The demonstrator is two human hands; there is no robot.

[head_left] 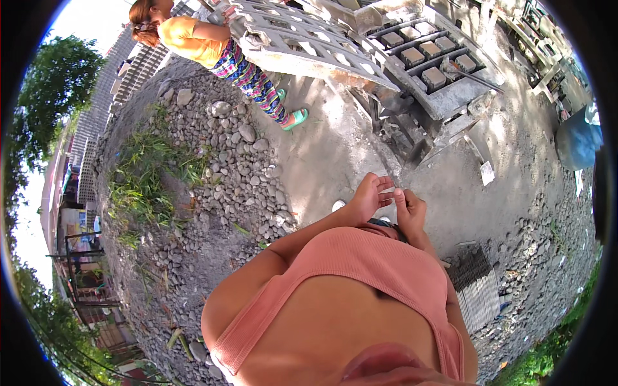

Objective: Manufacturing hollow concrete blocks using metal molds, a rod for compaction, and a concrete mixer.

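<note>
My left hand (369, 197) and my right hand (412, 211) are close together in front of my waist. The left fingers reach toward the right hand, slightly bent and apart, and nothing shows in them. On the right hand the thumb stands up away from the loosely bent fingers, with no object visible there. The fingertips nearly meet; whether they touch I cannot tell. Ahead of my hands is a metal block mould (444, 96) with rows of square blocks. Hinged or leaning beside it is a cement-crusted grid frame (322, 56), which a person (193, 38) in a yellow top stands at.
River stones (248, 134) and grass (143, 174) cover the left side. A stack of grey flat boards (475, 293) lies at my right. A blue drum (578, 138) stands at the far right. Stacked hollow blocks (132, 77) rise at the far left.
</note>
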